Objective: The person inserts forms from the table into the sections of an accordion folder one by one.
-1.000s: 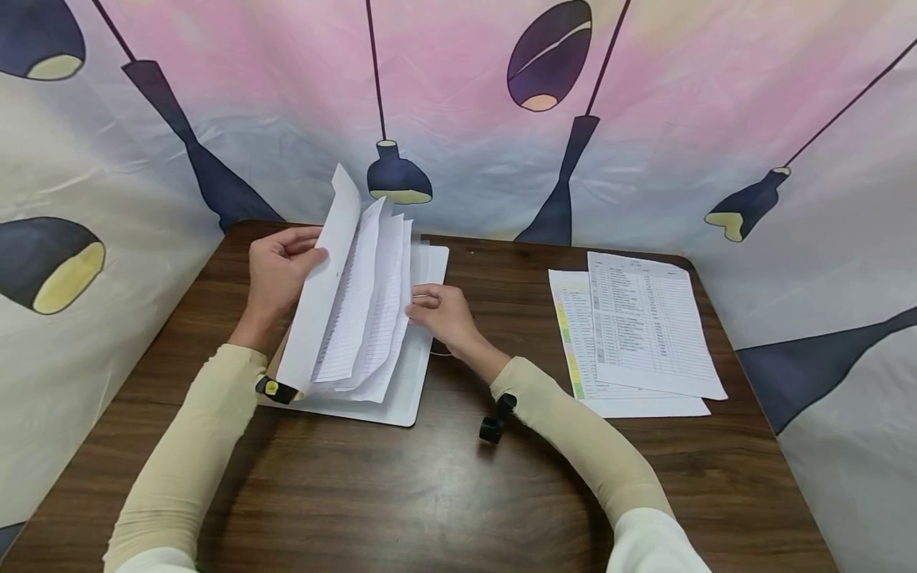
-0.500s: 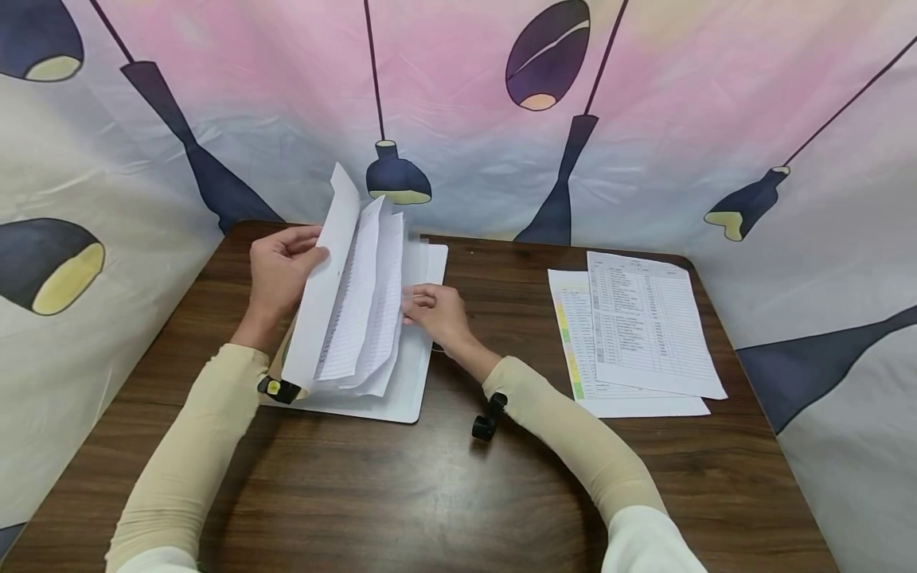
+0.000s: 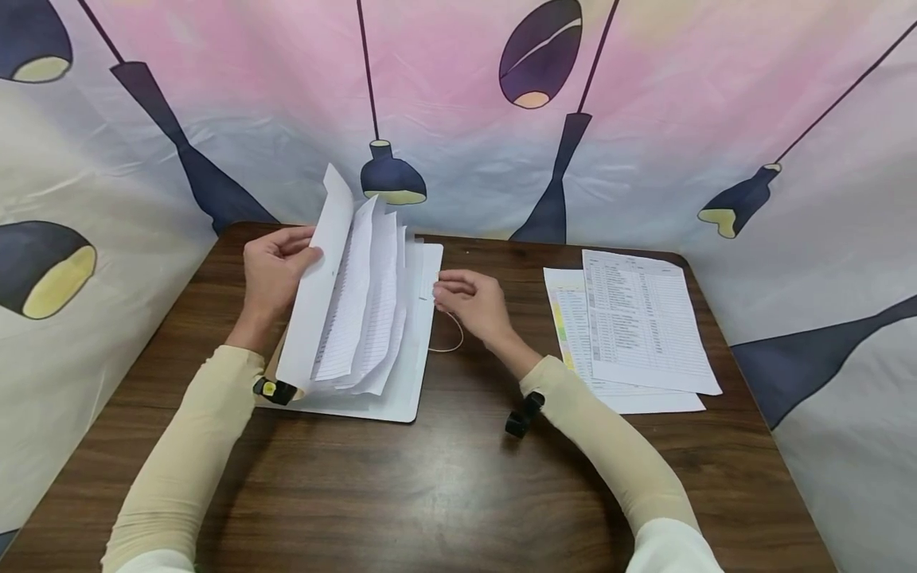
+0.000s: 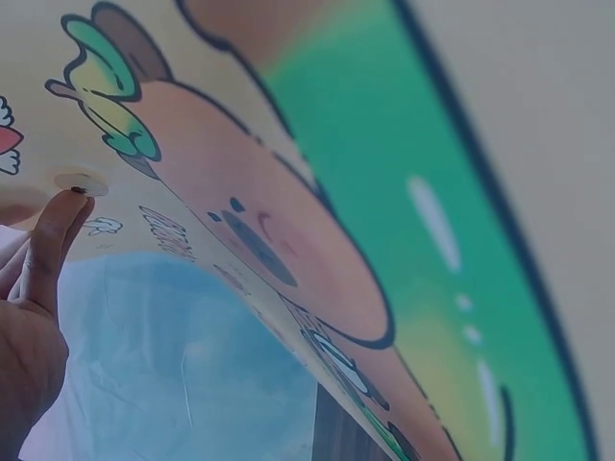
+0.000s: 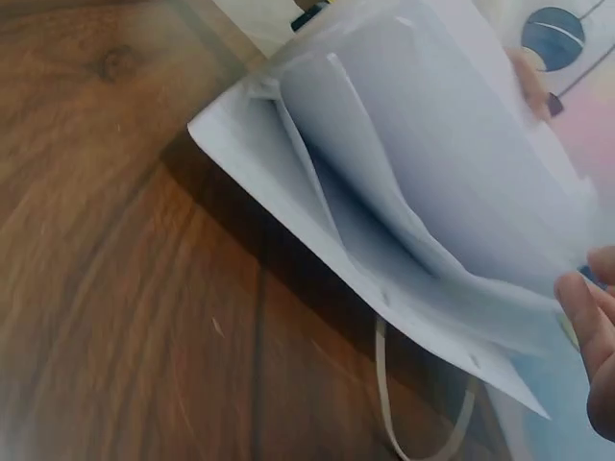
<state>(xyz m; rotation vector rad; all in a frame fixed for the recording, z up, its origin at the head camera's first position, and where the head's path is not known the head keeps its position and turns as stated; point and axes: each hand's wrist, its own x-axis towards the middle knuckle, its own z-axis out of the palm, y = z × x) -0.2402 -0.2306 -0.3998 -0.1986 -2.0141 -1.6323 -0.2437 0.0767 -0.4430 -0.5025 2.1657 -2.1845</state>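
A folder with a white inside stands part open on the left of the table, its back cover [image 3: 424, 318] lying flat. My left hand [image 3: 271, 270] grips the raised front cover [image 3: 315, 294] by its left edge. In the left wrist view, the cover's outside shows a cartoon print [image 4: 259, 202] and a round button [image 4: 82, 182], with my fingertips right at the button. Several lined sheets [image 3: 376, 318] fan out inside. My right hand [image 3: 476, 302] is at the folder's right edge, fingers loosely bent, holding nothing. A thin elastic loop [image 3: 461, 334] hangs out below it.
Two overlapping printed sheets, a white one [image 3: 645, 318] over one with coloured marks [image 3: 562, 318], lie on the right of the brown wooden table [image 3: 458, 493]. A patterned curtain [image 3: 458, 119] hangs behind the table.
My right hand first moved slightly left along the loose sheets, then drew right, off them to the folder's edge. The elastic loop shows more now. My left hand keeps holding the cover.
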